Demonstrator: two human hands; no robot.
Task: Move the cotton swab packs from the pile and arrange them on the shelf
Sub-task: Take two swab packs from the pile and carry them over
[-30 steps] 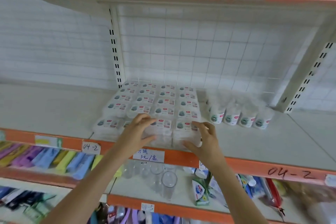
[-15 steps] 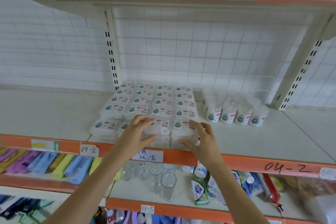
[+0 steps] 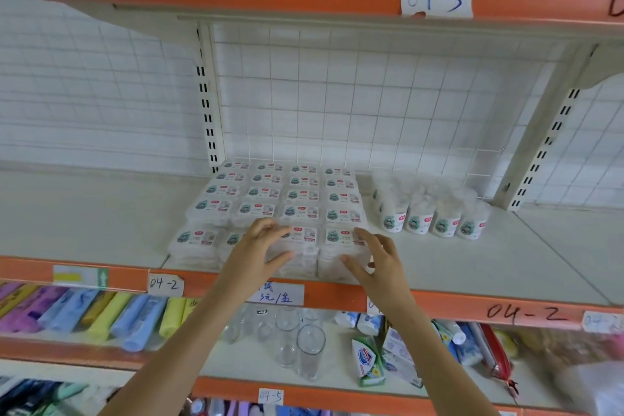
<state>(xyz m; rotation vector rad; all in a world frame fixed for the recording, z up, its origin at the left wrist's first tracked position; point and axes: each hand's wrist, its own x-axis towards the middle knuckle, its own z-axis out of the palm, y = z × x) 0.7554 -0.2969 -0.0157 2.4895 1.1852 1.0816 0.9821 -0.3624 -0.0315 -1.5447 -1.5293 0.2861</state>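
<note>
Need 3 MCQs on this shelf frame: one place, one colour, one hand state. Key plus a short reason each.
1. The round cotton swab tubs stand where, relative to the flat cotton swab packs?
A. left
B. right
C. on the shelf below

2. The shelf edge strip is which colour?
A. orange
B. blue
C. green

3. The left hand is doing what?
A. hanging idle below the shelf
B. holding a glass
C. touching the front packs

Key: 1 B, the tubs sit right of the block of packs. 2 A, the strip with the 04-2 label is orange. 3 C, its fingers rest on the front row, beside the right hand.
</note>
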